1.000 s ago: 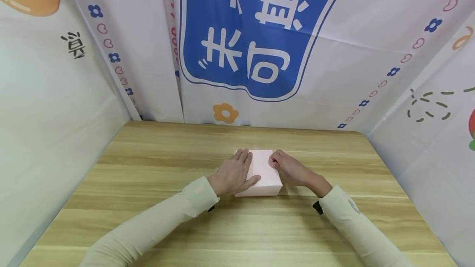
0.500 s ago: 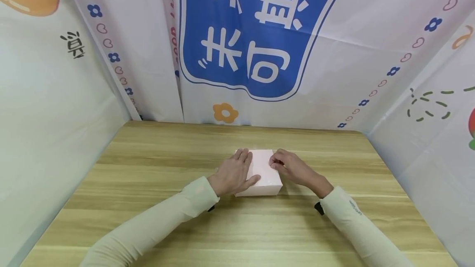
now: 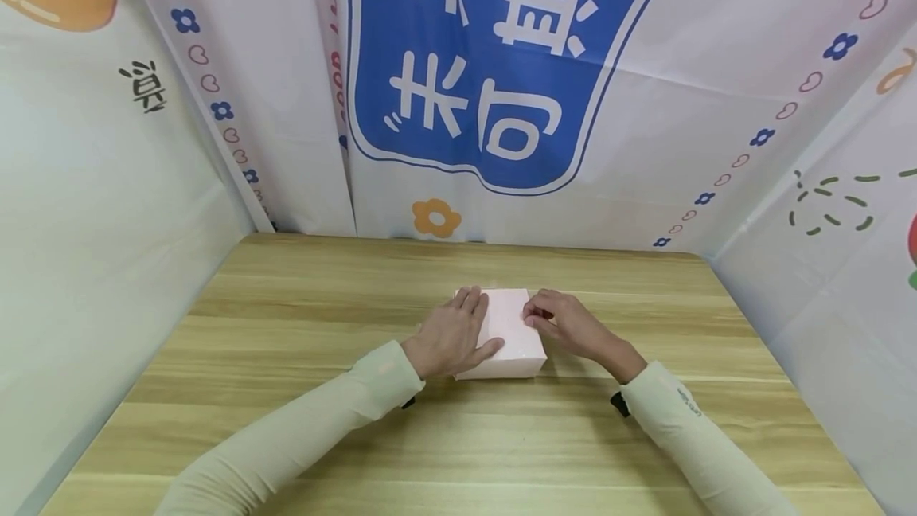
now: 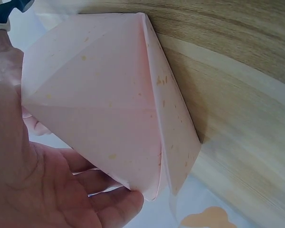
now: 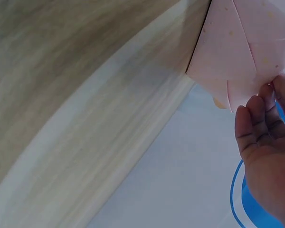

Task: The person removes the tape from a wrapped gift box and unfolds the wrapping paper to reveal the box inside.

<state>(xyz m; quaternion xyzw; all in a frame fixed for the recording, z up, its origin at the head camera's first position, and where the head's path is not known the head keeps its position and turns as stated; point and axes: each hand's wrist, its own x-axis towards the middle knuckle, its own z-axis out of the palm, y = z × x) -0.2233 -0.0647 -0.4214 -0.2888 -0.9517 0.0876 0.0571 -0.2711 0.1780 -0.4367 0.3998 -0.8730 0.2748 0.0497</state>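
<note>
A box wrapped in pale pink paper (image 3: pixel 505 325) sits on the table, below the middle of the head view. My left hand (image 3: pixel 446 337) lies over its left part, fingers straight and thumb spread across the top. In the left wrist view, the end of the wrapped box (image 4: pixel 99 85) shows triangular folds and small gold flecks. My right hand (image 3: pixel 569 326) is at the right edge of the top, its thumb and index finger pinching there. From the right wrist, curled fingers (image 5: pixel 257 111) meet the paper's edge; any small piece between the fingertips is hidden.
The wood-grain table (image 3: pixel 344 452) runs back to a white printed cloth (image 3: pixel 645 142) hung behind it. More cloth hangs on the left and right sides. A black band (image 3: pixel 620 403) shows at the right sleeve cuff.
The right hand has loosened from a tighter fist into a pinch at the box's edge and shifted very slightly right. The left hand and the box have stayed in place.
</note>
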